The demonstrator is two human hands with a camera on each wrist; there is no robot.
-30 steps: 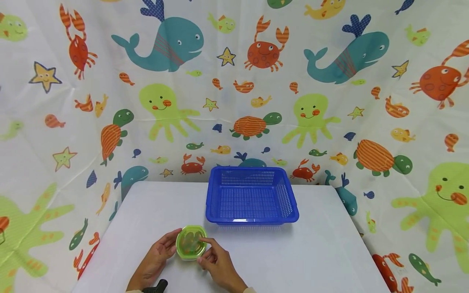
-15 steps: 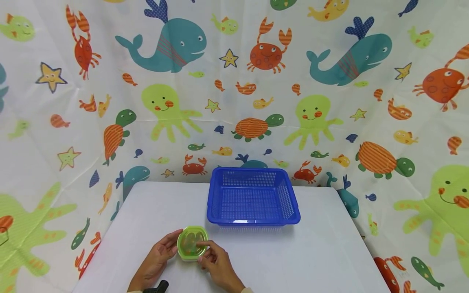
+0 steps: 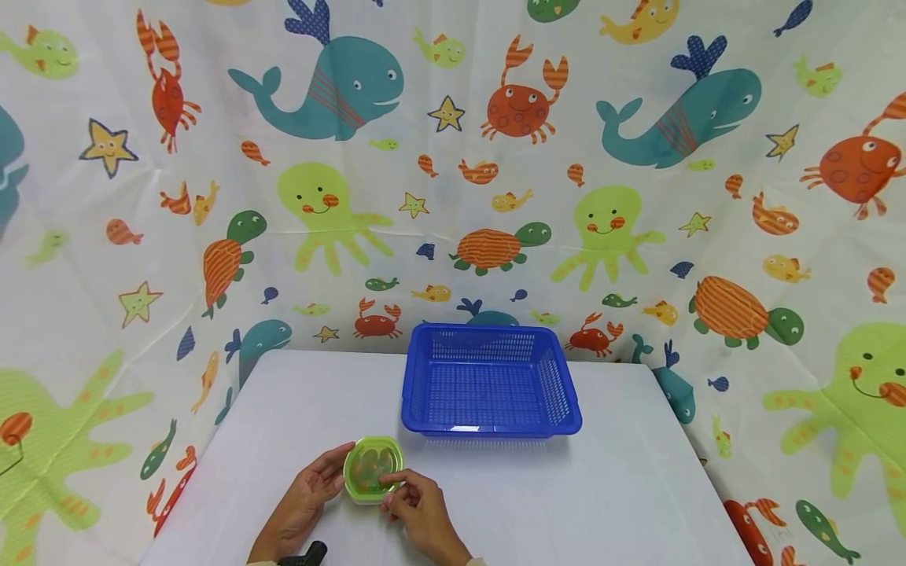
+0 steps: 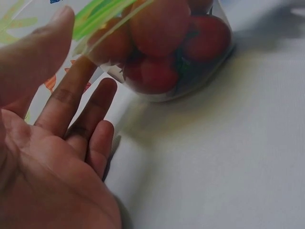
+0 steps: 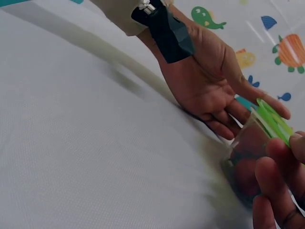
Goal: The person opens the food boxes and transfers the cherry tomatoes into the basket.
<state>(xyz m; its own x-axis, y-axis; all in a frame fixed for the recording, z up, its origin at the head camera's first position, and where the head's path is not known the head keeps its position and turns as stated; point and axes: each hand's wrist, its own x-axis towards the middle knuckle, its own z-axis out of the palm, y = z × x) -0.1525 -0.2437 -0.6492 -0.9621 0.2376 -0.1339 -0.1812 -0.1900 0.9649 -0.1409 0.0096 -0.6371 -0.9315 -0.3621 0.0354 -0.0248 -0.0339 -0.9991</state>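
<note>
A clear food container (image 3: pixel 366 497) with a green-rimmed, see-through lid (image 3: pixel 373 464) stands on the white table. Red tomatoes (image 4: pixel 160 29) show through its wall in the left wrist view. On its left side my left hand (image 3: pixel 304 499) touches it, with loosely extended fingers (image 4: pixel 62 105) and the thumb near the lid's rim. My right hand (image 3: pixel 425 515) is at the near right edge of the lid. Its index finger lies over the lid while the thumb and curled fingers (image 5: pixel 271 176) grip at the rim. The container partly hides the left fingertips in the right wrist view.
A blue plastic basket (image 3: pixel 491 434) sits behind the container, toward the back of the table (image 3: pixel 602 487). A white curtain (image 3: pixel 439 275) with printed sea animals hangs around the back and sides. A black wrist device (image 5: pixel 169 36) is strapped to the left wrist.
My right index finger has shifted nearer across the lid, toward its near right part. My left hand and the container stay in place; the head view has swung slightly.
</note>
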